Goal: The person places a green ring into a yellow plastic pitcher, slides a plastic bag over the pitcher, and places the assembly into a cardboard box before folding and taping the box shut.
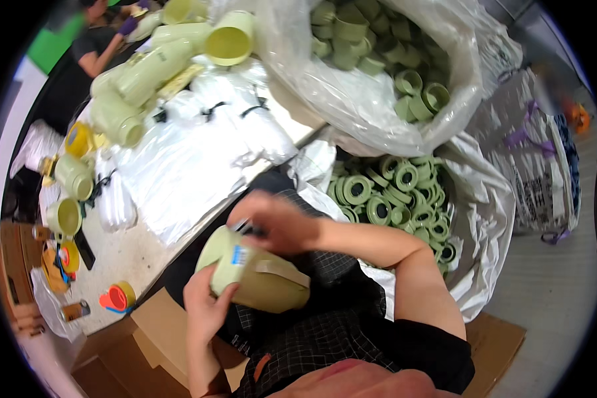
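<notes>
a pale green cup (255,272) lies tilted at lower centre of the frame, over the person's lap. the left hand (205,306) grips its base from below; the right hand (280,222) closes over its rim. to the right, a bag of green rings (395,199); at upper left, more cups (139,73) on the counter (129,255).

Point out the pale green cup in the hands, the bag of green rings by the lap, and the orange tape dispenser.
pale green cup (255,275), head view, on its side wall.
bag of green rings (491,219), head view, on its clear plastic wall.
orange tape dispenser (115,298), head view, on its round orange body.
</notes>
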{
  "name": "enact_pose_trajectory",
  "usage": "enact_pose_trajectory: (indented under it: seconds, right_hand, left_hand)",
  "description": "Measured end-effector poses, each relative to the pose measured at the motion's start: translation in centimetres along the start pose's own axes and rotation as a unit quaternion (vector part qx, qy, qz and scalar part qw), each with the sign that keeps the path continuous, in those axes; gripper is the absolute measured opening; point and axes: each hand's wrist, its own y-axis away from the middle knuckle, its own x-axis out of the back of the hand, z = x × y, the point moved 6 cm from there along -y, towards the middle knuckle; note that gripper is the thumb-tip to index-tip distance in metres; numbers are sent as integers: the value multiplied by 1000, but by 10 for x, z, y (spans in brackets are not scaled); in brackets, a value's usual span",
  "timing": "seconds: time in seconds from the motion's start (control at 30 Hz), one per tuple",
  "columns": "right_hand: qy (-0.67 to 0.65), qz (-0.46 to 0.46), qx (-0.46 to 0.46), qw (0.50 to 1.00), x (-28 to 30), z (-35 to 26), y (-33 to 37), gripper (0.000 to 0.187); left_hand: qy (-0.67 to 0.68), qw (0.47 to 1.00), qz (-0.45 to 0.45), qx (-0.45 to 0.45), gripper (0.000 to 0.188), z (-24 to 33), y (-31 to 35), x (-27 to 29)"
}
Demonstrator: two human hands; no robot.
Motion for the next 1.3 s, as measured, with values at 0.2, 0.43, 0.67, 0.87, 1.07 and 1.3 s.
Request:
enact_pose_trajectory:
  seconds: [0.2, 0.43, 0.67, 0.87, 1.07, 1.3]
  right_hand:
    - [643, 228, -195, 705, 264, 102, 122, 78]
    - [574, 176, -365, 712, 383, 186, 117, 34]
    - [543, 146, -299, 771, 308, 79, 21, 27]
    - [457, 177, -326, 809, 234, 155, 87, 36]
    - [387, 199, -242, 867, 225, 120, 96, 64]
    - [549, 226, -236, 770, 302, 107, 56, 73]
  left_hand:
    - [250, 949, -22, 192, 15, -33, -9, -5]
    - [200, 962, -26, 183, 17, -12, -29, -13]
    - [262, 946, 20, 190, 16, -35, -18, -16]
    - [251, 947, -55, 195, 20, -4, -56, -24]
    - [225, 951, -83, 196, 21, -1, -60, -28]
    - [273, 942, -33, 192, 23, -31, -25, 2]
